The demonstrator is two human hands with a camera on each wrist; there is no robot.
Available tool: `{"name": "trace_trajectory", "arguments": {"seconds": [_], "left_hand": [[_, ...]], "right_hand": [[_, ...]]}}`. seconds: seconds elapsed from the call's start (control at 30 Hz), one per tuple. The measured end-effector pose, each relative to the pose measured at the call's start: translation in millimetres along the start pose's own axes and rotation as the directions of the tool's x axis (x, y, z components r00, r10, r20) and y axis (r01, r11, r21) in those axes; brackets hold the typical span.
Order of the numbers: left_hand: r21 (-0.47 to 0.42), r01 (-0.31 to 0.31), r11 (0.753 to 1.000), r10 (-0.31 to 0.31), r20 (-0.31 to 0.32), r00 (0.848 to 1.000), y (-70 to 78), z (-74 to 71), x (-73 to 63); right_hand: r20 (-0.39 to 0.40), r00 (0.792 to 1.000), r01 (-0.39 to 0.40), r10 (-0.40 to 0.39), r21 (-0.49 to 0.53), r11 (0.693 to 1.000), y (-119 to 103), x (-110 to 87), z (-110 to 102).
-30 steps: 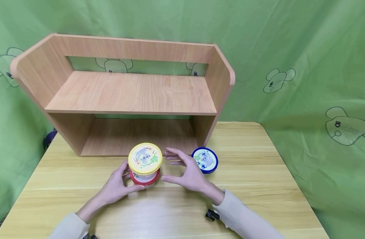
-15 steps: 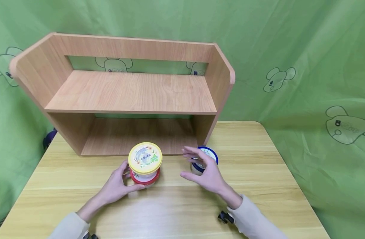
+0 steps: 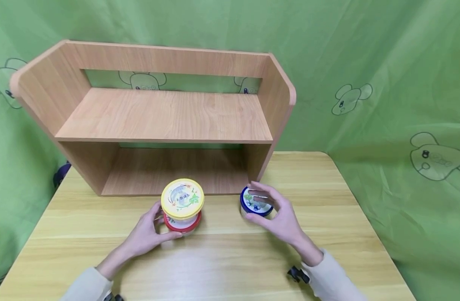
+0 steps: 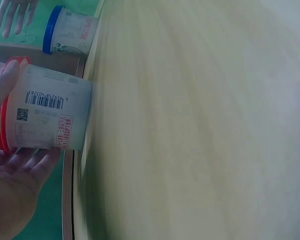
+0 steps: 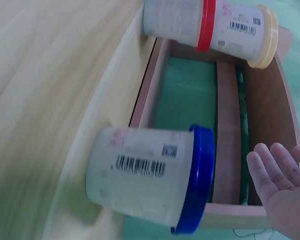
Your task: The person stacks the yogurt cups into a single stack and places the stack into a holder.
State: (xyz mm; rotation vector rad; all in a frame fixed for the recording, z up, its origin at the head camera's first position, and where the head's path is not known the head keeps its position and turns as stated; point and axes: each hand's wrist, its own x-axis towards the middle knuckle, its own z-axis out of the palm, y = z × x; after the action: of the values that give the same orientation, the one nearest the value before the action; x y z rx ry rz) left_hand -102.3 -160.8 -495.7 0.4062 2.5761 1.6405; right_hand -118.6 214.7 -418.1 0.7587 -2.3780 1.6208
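At the far left of the head view, a dark purple object [image 3: 60, 174], mostly hidden behind the table edge, shows against the green cloth [image 3: 384, 62] printed with outlined animal heads. A wooden 2-level shelf unit [image 3: 162, 115] spans the upper left and centre of the frame, on the wood-grain table [image 3: 346, 234].

At the lower left, a pale sleeve [image 3: 88, 286] leads to the left hand [image 3: 144, 235], which holds the red-lidded tub [image 3: 182, 226] just left of the frame's centre, below the shelf unit's front edge. The left wrist view shows the thumb at the red rim and the fingers curled round the opposite side; a barcode and a square code face that camera. The yellow-lidded tub [image 3: 182, 199] stands upright on the red lid, making a stack of 2.

Right of the stack and well apart from it, the blue-lidded tub [image 3: 254, 206] stands upright on the table, near the shelf unit's lower right corner. The right hand [image 3: 282, 217] hovers over its right side in the head view, thumb and fingers spread wide, holding nothing; the right wrist view shows a gap between this hand and the blue lid. A 2nd pale sleeve [image 3: 334, 279], with a black clip [image 3: 298, 274] beside it, runs to the lower right.
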Motion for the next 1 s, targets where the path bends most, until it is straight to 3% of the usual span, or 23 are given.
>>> {"name": "trace_trajectory", "arguments": {"seconds": [0.43,1.0], "left_hand": [[0.007,0.015,1.000,-0.015,0.005,1.000,-2.4,-0.2,0.9],[0.000,0.004,1.000,-0.004,-0.001,1.000,-2.2,-0.7,1.4]], "right_hand": [[-0.009,1.000,0.007,-0.007,-0.042,0.999,5,-4.0,-28],[-0.017,1.000,0.011,-0.012,-0.076,0.997,44,-5.7,-57]]}}
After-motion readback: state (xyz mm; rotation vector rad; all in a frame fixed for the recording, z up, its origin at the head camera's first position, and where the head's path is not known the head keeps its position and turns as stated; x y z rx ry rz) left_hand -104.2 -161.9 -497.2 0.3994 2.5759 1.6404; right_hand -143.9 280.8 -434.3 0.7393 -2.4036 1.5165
